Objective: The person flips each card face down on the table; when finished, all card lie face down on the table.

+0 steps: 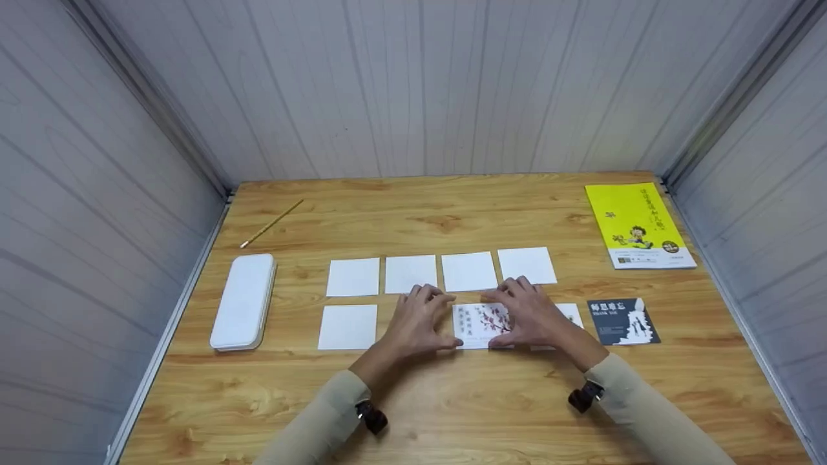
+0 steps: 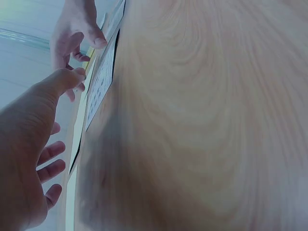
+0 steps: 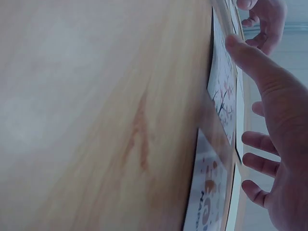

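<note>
A white card with red blossom branches and dark characters (image 1: 471, 329) lies on the table between both hands. At its left side is my left hand (image 1: 417, 326), thumb by the lower corner and index finger by the upper one. My right hand (image 1: 533, 316) spans the card's right part, its thumb touching near the lower edge. In the right wrist view the other fingers (image 3: 260, 163) are spread and loosely bent. Partly under the right hand lies another printed card (image 3: 207, 183). The left hand's other fingers (image 2: 51, 163) also hang loosely bent, with nothing in them.
A row of blank white cards (image 1: 468, 271) lies behind the hands, with another blank card (image 1: 347, 327) to the left. A dark printed card (image 1: 614, 323) is at right, below a yellow booklet (image 1: 636, 219). A white case (image 1: 242, 300) and a pencil (image 1: 271, 223) lie at left.
</note>
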`<act>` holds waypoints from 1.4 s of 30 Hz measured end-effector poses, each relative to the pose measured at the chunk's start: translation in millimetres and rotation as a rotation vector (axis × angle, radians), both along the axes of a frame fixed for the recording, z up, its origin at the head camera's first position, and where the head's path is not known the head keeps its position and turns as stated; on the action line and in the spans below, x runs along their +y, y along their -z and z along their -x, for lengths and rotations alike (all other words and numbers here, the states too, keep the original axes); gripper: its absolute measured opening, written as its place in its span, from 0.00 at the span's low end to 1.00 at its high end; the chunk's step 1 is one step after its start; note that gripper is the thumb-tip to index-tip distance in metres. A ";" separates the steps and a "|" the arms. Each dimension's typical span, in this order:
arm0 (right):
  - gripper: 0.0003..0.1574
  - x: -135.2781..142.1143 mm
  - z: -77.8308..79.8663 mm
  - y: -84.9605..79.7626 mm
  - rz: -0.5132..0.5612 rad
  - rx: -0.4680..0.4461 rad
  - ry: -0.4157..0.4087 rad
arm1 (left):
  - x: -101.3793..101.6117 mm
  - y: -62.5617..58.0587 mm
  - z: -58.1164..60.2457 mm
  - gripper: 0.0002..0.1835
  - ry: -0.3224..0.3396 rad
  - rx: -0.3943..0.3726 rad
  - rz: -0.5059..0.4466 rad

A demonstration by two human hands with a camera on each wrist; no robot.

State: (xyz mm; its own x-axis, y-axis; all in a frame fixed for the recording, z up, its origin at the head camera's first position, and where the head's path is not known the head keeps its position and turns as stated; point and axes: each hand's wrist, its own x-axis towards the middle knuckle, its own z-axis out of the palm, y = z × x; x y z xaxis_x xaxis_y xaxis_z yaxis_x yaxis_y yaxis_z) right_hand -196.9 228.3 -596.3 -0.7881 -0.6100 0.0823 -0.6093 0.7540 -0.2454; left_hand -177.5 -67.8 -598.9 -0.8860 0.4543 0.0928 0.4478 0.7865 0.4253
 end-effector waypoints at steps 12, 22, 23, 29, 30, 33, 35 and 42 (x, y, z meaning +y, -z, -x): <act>0.60 10.9 -3.8 8.0 -0.006 -0.050 0.000 | 7.2 8.9 4.2 0.53 -0.006 -0.106 0.085; 0.60 11.1 -3.2 7.6 0.021 -0.086 0.008 | 8.9 9.1 6.3 0.52 -0.002 -0.137 0.081; 0.60 11.0 -3.1 7.7 0.025 -0.086 0.008 | 8.9 9.2 6.5 0.52 0.001 -0.134 0.075; 0.59 8.4 -1.3 7.2 0.025 -0.089 0.012 | 8.9 11.4 7.3 0.51 0.011 -0.113 0.014; 0.60 7.9 -1.2 6.5 0.022 -0.095 0.017 | 9.1 11.7 7.5 0.51 0.012 -0.117 -0.003; 0.61 6.7 -1.4 5.8 0.024 -0.110 0.023 | 8.2 13.0 8.3 0.54 0.019 -0.143 -0.061; 0.62 6.8 -1.1 5.9 0.032 -0.112 0.023 | 7.2 12.9 9.3 0.55 0.031 -0.165 -0.115; 0.62 8.4 1.3 7.3 0.070 -0.105 0.011 | 3.9 14.8 9.2 0.61 0.107 -0.221 -0.295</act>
State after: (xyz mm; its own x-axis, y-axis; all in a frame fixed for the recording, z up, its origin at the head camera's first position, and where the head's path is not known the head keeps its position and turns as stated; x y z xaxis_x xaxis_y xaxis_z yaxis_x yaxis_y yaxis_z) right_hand -198.2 236.7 -603.6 -0.8010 -0.5973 0.0410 -0.5695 0.7390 -0.3598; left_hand -186.7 -63.8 -613.7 -0.8482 0.5277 0.0450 0.3929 0.5699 0.7217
